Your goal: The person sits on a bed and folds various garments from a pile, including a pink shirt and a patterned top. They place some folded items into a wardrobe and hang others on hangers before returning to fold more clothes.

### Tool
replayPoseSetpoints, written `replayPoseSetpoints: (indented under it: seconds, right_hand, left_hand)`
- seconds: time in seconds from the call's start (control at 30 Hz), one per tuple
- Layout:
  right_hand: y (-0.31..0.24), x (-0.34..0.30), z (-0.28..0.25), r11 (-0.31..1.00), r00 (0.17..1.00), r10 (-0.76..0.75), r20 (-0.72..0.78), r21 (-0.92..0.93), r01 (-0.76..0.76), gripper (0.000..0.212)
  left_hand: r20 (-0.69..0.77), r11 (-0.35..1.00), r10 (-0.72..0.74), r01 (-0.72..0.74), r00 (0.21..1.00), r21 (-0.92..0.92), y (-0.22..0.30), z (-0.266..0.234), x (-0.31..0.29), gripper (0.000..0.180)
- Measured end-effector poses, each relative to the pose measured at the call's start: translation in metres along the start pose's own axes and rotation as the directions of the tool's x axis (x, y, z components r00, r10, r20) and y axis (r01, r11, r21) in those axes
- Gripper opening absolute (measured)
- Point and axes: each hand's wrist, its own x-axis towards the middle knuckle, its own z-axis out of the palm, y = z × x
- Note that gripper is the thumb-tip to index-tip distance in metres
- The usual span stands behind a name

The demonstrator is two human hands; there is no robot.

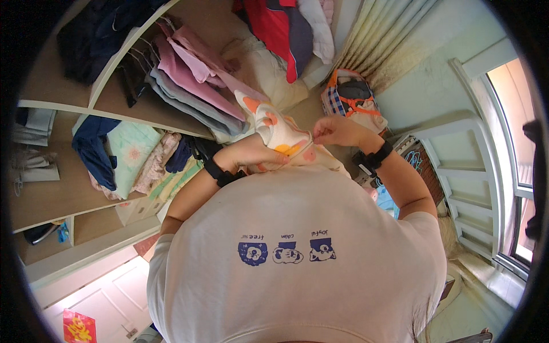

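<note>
A cream cloth [280, 130] with orange, yellow and pink patches is bunched up in front of my chest. My left hand [262, 155] grips it from the left side, with the fingers partly hidden in its folds. On the other side, my right hand [340, 131] is closed in a pinch at the cloth's right edge. Whether the cloth is a garment or a cover cannot be made out. Its lower part hangs down behind my white shirt [297, 211].
Pink and grey clothes [189, 74] hang in an open wardrobe at the left. Folded clothes [131, 148] fill a shelf below. A plaid bag [349, 97] stuffed with clothes stands ahead. A red and dark jacket [274, 34] hangs at the back; a white railing [463, 171] is right.
</note>
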Motion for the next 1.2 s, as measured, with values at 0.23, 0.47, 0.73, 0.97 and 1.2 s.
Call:
replayPoseSetpoints:
  seconds: [0.23,0.47,0.73,0.97,1.2]
  right_hand:
    - [-0.001,-0.008,0.012,0.998,0.989,-0.068,-0.129,-0.009,0.068,0.025]
    - [-0.004,-0.012,0.014,0.980,0.987,-0.021,-0.157,0.191,0.051,0.020]
    - [-0.026,-0.019,0.034,0.949,0.926,-0.298,-0.231,-0.177,0.261,0.013]
    - [-0.002,-0.003,0.021,0.973,0.945,-0.144,-0.294,-0.217,0.080,0.014]
    - [-0.001,0.005,0.014,0.984,0.952,-0.149,-0.266,-0.136,0.116,0.015]
  left_hand:
    - [-0.004,0.995,0.098,-0.097,0.995,0.034,-0.001,0.004,0.011,0.056]
    - [-0.005,0.998,-0.048,0.048,0.999,0.038,-0.003,-0.001,0.013,0.056]
    - [0.007,0.986,0.097,-0.097,0.995,0.138,-0.009,-0.004,0.019,0.062]
    - [-0.009,0.977,-0.040,0.041,0.999,0.210,0.004,-0.002,0.015,0.064]
    - [0.005,0.982,0.028,-0.029,1.000,0.188,-0.003,-0.004,0.010,0.067]
